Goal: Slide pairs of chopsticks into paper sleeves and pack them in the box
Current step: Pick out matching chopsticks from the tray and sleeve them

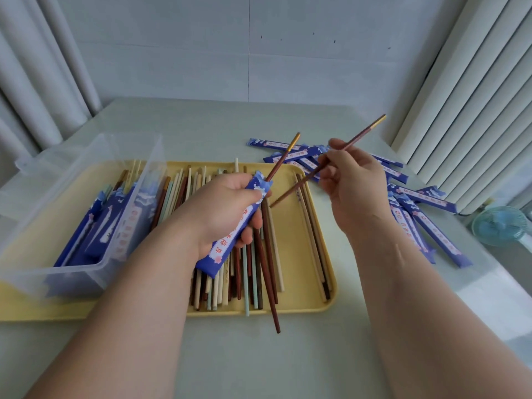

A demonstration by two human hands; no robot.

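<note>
My left hand (224, 208) grips a blue paper sleeve (230, 234) over the yellow tray (299, 308). One brown chopstick with a gold tip (283, 158) sticks out of the sleeve's top. My right hand (357, 188) pinches a second brown gold-tipped chopstick (362, 133), held aslant in the air, its thin end near the sleeve's mouth but outside it. Loose chopsticks (253, 272) in brown, cream and pale green lie in the tray. The clear plastic box (95, 174) at the left holds several filled blue sleeves (115, 226).
Several empty blue sleeves (423, 217) lie scattered on the table at the right and behind my right hand. A small blue fan (502, 224) stands at the right edge. White curtains hang at both sides. One brown chopstick (273, 315) overhangs the tray's front rim.
</note>
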